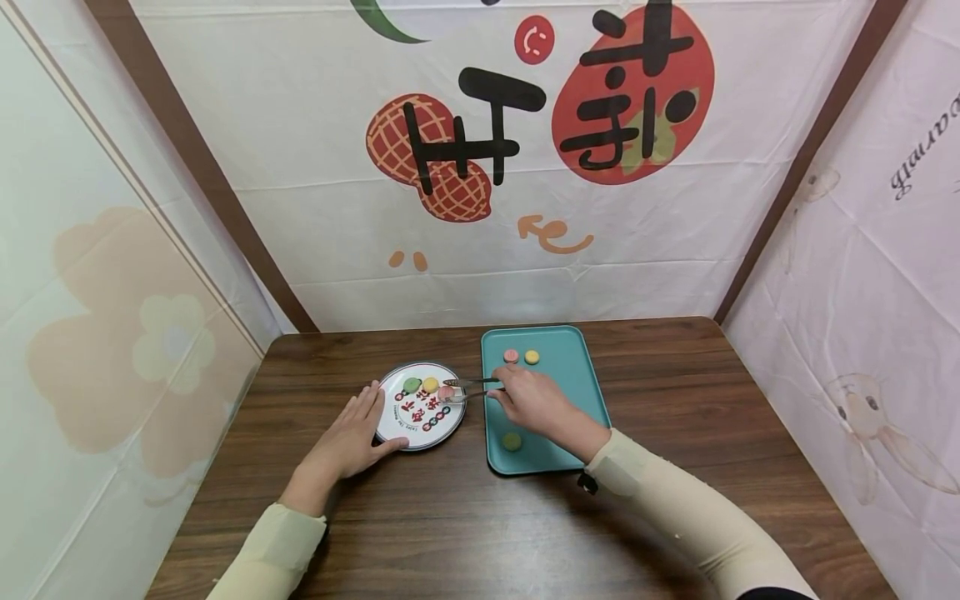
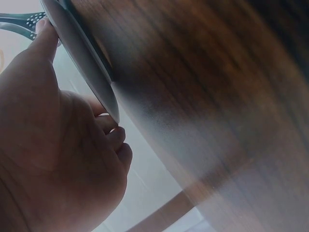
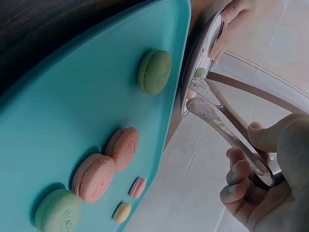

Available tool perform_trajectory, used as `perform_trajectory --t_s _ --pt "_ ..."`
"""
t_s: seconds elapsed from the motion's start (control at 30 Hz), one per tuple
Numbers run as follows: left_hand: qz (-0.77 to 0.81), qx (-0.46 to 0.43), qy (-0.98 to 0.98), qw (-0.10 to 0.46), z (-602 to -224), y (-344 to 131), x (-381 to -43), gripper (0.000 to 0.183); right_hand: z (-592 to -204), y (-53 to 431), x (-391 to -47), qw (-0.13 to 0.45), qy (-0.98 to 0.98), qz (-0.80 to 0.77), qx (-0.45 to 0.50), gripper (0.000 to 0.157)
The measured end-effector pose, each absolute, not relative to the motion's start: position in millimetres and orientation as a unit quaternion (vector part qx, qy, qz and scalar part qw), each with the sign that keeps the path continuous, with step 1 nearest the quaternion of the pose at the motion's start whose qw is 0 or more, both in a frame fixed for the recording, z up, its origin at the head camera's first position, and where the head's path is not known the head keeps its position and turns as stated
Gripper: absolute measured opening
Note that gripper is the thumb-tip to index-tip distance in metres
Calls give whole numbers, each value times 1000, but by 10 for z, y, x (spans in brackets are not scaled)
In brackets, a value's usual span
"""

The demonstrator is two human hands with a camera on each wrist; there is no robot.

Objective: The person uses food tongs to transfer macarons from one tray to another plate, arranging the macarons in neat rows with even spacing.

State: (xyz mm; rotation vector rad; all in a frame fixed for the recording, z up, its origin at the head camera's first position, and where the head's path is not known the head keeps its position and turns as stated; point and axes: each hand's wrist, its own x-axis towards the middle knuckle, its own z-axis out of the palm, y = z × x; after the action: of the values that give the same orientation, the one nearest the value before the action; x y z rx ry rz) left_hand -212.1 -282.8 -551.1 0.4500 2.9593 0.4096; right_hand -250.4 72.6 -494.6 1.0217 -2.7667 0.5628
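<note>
My left hand (image 1: 352, 433) holds the rim of a round white plate (image 1: 401, 421) with red writing, thumb at the near edge and fingers along the left. On the plate lie a green macaron (image 1: 412, 385), a yellow macaron (image 1: 431, 385) and a pink macaron (image 1: 446, 393). My right hand (image 1: 532, 402) grips metal tongs (image 3: 227, 128) with perforated tips, which reach over the plate's right edge. Their tips are apart, on either side of the pink macaron. In the left wrist view the tongs show behind my left thumb (image 2: 44, 41).
A teal tray (image 1: 577, 400) stands right of the plate, under my right hand. It bears several macarons: a green one (image 3: 154, 71), two larger-looking pink ones (image 3: 94, 178), another green one (image 3: 58, 212), plus a pink and a yellow one (image 3: 122, 212) farther back. Printed cloth walls (image 1: 337, 283) enclose the wooden table (image 1: 660, 400).
</note>
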Motion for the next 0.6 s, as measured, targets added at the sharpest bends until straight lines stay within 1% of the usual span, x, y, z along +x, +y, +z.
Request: perform_trajectory --t_s 0.4,0.6 --pt "135 148 978 62 -5497 -2825 -2112 112 -4941 723 -2511 65 -924 177 333 35" --pt "136 149 978 59 -5484 -2819 -2104 111 -4961 733 -2514 73 -922 182 334 34"
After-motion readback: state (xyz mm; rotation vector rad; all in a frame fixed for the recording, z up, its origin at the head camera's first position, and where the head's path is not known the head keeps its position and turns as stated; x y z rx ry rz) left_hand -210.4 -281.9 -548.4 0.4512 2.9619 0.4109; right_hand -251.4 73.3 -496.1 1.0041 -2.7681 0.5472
